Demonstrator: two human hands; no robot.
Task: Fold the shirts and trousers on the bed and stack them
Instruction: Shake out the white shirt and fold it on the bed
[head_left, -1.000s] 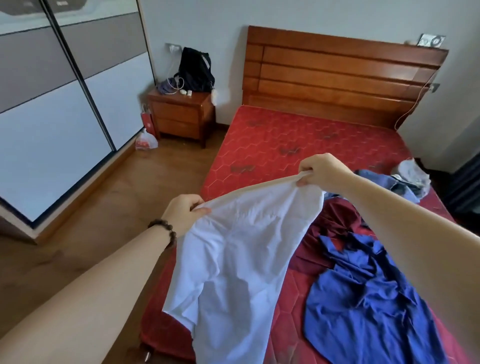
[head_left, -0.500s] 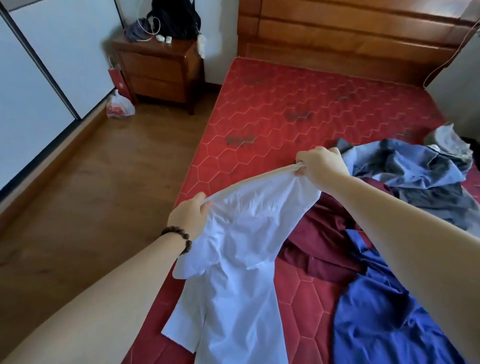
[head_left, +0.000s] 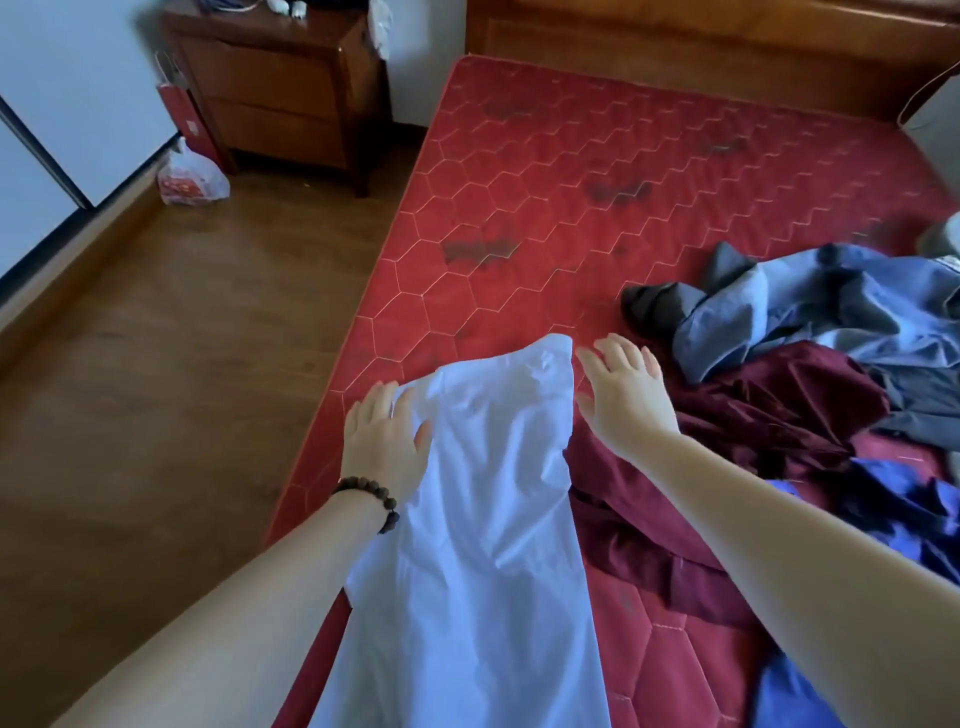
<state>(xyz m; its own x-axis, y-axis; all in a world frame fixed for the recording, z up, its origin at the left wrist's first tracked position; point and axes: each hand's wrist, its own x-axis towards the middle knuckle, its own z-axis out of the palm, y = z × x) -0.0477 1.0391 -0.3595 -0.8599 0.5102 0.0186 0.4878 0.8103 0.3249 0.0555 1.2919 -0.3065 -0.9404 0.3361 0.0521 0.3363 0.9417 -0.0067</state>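
Note:
A white shirt (head_left: 483, 514) lies flat lengthwise along the left edge of the red mattress (head_left: 561, 171), its lower end hanging toward me. My left hand (head_left: 384, 441), fingers spread, rests on the shirt's upper left corner. To the right of the shirt's top end, my right hand (head_left: 626, 395) is open with straight fingers, just clear of the cloth and over a crumpled maroon garment (head_left: 737, 421). A grey-blue garment (head_left: 821, 306) and a bright blue one (head_left: 893, 509) lie bunched on the right.
A wooden nightstand (head_left: 280, 88) stands at the mattress's far left corner, with a red paper bag (head_left: 182, 119) and a plastic bag (head_left: 192, 182) on the wooden floor (head_left: 156, 364) beside it. The wooden headboard (head_left: 727, 47) runs along the far side. A white wardrobe door (head_left: 62, 83) is at left.
Both hands held the white shirt up by its top edge; now it lies on the mattress. Both hands have let go and opened. The view has tilted down.

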